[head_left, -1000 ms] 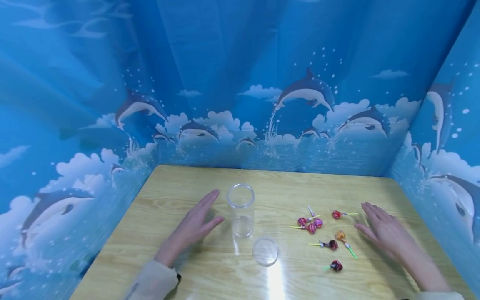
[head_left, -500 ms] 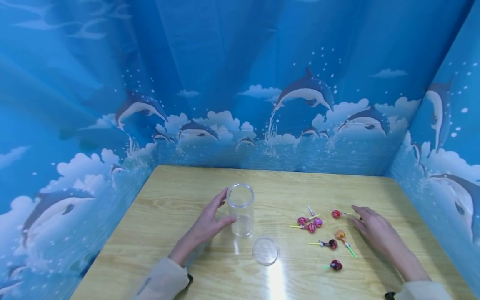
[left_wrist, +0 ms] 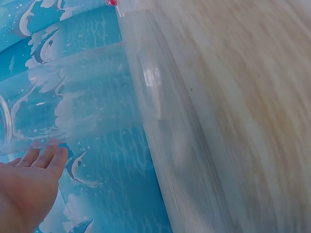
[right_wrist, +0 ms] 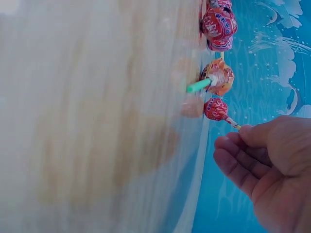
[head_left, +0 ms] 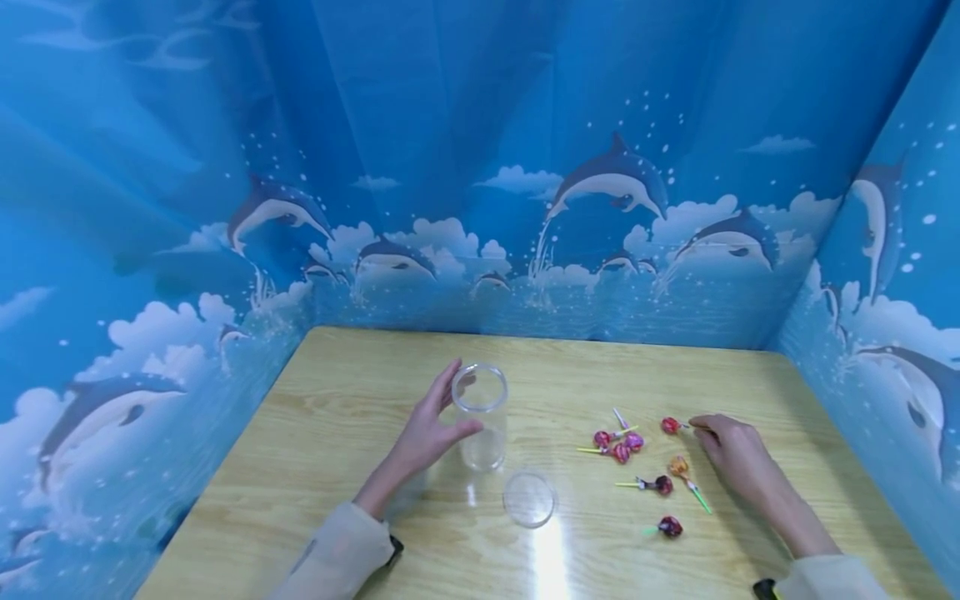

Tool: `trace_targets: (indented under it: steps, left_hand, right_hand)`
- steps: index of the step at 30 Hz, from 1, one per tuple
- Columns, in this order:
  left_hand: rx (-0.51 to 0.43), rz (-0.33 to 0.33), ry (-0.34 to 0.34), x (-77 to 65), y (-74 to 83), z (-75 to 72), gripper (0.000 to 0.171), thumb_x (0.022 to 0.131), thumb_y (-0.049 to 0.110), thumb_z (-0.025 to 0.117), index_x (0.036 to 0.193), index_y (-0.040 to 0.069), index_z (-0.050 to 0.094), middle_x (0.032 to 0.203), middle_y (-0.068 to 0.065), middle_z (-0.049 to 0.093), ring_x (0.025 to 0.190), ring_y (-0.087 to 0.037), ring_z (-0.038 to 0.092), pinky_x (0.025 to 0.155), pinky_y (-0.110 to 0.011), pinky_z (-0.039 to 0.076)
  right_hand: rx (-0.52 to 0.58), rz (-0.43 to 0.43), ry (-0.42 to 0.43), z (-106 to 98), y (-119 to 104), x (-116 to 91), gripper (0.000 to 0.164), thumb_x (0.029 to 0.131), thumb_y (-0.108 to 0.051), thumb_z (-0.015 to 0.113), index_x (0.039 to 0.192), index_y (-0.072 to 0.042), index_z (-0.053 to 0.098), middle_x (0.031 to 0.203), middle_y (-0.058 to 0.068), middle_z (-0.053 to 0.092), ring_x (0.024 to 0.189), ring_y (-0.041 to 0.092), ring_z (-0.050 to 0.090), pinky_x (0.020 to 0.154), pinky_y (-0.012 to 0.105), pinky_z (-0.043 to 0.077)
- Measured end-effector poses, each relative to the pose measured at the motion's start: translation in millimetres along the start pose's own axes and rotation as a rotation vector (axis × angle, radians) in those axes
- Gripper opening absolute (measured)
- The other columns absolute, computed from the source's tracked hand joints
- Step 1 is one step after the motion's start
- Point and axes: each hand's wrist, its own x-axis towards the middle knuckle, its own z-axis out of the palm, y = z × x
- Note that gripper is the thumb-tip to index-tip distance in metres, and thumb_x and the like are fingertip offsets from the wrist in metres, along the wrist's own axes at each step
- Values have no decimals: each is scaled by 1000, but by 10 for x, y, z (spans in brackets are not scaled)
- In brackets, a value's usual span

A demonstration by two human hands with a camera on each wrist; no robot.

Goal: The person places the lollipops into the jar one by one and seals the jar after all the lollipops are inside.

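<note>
A tall clear plastic jar (head_left: 481, 429) stands upright and lidless on the wooden table. My left hand (head_left: 426, 429) is at its left side, thumb toward the front and fingers toward the back; in the left wrist view the fingers (left_wrist: 46, 158) are extended at the jar's wall, and firm contact cannot be made out. At the right, my right hand (head_left: 738, 454) pinches the stick of a red-wrapped lollipop (head_left: 670, 426) between thumb and fingertips. The lollipop's head (right_wrist: 215, 108) points away from the hand, and most of the stick is hidden by the fingers.
A round clear lid (head_left: 529, 500) lies in front of the jar. Between lid and right hand are a cluster of red and purple lollipops (head_left: 621, 452), an orange one (head_left: 678, 467) and two dark ones, including a dark red lollipop (head_left: 670, 527). Blue dolphin-print curtains (head_left: 555, 308) border the table.
My left hand has moved right to the jar's side. My right hand has moved left, its fingers closing from flat to a pinch on the red lollipop's stick.
</note>
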Motion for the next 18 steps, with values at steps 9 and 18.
trace_targets:
  steps: [9,18]
  left_hand:
    - [-80,56,-10,62,6,93,92,86,6,83,161,6,30,153,-11,52,140,-33,50,119,-55,34]
    - [-111,80,-26,97,-20,136,81,85,0,81,155,8,41,148,-14,56,135,-33,54,118,-55,36]
  right_hand:
    - [232,284,-15,-16,-72,6,13,97,4,67,108,8,73,80,12,73,63,10,65,51,21,55]
    - [461,318,-8,-116,-204,82,19,102,2,61,116,14,67,94,25,74,74,16,73,65,30,63]
